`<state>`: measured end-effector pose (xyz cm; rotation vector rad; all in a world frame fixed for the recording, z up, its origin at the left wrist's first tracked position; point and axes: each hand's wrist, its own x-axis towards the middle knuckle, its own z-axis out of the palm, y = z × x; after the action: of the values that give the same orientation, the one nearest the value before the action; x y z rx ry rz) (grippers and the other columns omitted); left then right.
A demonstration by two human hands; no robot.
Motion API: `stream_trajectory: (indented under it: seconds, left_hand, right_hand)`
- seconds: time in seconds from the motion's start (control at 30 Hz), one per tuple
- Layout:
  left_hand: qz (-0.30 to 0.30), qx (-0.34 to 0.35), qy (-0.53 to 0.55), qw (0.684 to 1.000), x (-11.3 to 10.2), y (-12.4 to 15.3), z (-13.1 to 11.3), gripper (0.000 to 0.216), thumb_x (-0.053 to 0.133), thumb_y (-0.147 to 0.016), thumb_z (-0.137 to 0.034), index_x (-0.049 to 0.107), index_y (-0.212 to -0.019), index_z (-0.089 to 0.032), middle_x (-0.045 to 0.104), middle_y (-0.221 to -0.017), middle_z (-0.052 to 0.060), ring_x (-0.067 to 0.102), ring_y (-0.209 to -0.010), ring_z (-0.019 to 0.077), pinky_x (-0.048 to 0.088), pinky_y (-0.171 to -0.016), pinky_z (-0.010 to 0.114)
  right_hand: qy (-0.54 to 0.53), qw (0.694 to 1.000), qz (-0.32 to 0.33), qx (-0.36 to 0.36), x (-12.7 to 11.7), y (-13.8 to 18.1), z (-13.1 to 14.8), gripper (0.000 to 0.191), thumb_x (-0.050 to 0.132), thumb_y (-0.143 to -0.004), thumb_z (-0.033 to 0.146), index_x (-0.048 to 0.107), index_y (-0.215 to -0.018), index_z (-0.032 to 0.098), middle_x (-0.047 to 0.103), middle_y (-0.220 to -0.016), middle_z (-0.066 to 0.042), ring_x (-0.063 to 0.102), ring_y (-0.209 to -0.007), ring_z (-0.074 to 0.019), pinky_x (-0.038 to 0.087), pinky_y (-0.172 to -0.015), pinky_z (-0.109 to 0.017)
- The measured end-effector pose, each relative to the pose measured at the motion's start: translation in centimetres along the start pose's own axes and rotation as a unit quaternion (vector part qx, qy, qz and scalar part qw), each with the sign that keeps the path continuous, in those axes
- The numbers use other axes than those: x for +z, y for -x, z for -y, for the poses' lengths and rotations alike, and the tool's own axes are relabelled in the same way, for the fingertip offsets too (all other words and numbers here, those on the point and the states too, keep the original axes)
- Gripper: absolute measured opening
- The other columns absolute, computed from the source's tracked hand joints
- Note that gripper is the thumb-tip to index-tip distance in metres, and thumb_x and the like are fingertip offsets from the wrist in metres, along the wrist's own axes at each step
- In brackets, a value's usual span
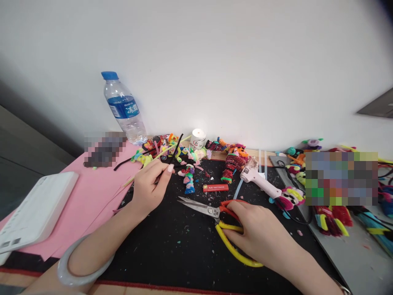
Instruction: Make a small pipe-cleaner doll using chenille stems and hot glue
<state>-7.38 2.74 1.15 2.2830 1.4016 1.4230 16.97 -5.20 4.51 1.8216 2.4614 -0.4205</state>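
Observation:
My left hand (151, 185) is closed, pinching a black pipe cleaner (177, 149) between thumb and fingertips, its free end pointing up. In my right hand (259, 231) is a pair of scissors (211, 210) with one red and one yellow handle. Their blades point left and look nearly closed, low over the black mat (159, 250). Beyond the hands sit a small multicoloured pipe-cleaner figure (188, 180) and a red lighter (215, 187). A pale pink glue gun (260, 182) with a glue stick under it lies past my right hand.
A water bottle (124, 108) leans against the wall, beside pink paper (78, 200) and a white box-like device (38, 209). Several fuzzy figures (231, 164) and a white paper cup (198, 138) line the back edge. A grey board (344, 262) holds more figures on the right.

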Motion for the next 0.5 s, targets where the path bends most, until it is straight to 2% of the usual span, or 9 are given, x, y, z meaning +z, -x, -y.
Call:
stream_trajectory:
  seconds: [0.1,0.3,0.4,0.5]
  left_hand:
    - [0.002,0.003,0.006,1.0,0.0,0.0,-0.1,0.019,0.046,-0.088,-0.019,0.053,-0.07,-0.017,0.055,-0.066,0.001,0.05,-0.061,0.0124,0.038,-0.059,0.026]
    - [0.008,0.009,0.001,1.0,-0.1,0.1,-0.1,0.019,0.046,-0.087,-0.019,0.053,-0.07,-0.017,0.054,-0.065,0.0,0.049,-0.06,0.0122,0.037,-0.057,0.026]
    - [0.01,0.012,0.004,1.0,-0.1,0.1,-0.2,0.018,0.047,-0.087,-0.018,0.053,-0.07,-0.017,0.053,-0.064,0.0,0.049,-0.06,0.0123,0.037,-0.057,0.025]
    - [0.012,0.015,0.01,1.0,-0.1,0.0,-0.3,0.018,0.047,-0.087,-0.016,0.053,-0.07,-0.017,0.052,-0.063,0.0,0.048,-0.059,0.0123,0.037,-0.057,0.026]
  right_hand:
    - [-0.012,1.0,0.004,-0.026,0.7,0.3,0.6,0.019,0.063,-0.074,0.03,0.06,-0.088,0.018,0.068,-0.083,-0.008,0.066,-0.077,-0.0267,0.047,-0.064,-0.033]
    - [-0.053,0.996,-0.031,-0.069,3.2,0.7,3.9,0.025,0.069,-0.071,0.021,0.059,-0.094,0.016,0.066,-0.089,-0.008,0.065,-0.079,-0.0253,0.052,-0.066,-0.034]
    - [-0.046,0.994,-0.039,-0.093,3.3,0.8,4.8,0.024,0.068,-0.071,0.016,0.06,-0.093,0.014,0.065,-0.088,-0.008,0.063,-0.079,-0.0245,0.052,-0.066,-0.033]
    - [-0.027,0.994,-0.048,-0.098,2.8,0.9,4.9,0.014,0.069,-0.071,0.018,0.062,-0.083,0.015,0.064,-0.086,-0.008,0.061,-0.082,-0.0254,0.052,-0.067,-0.034]
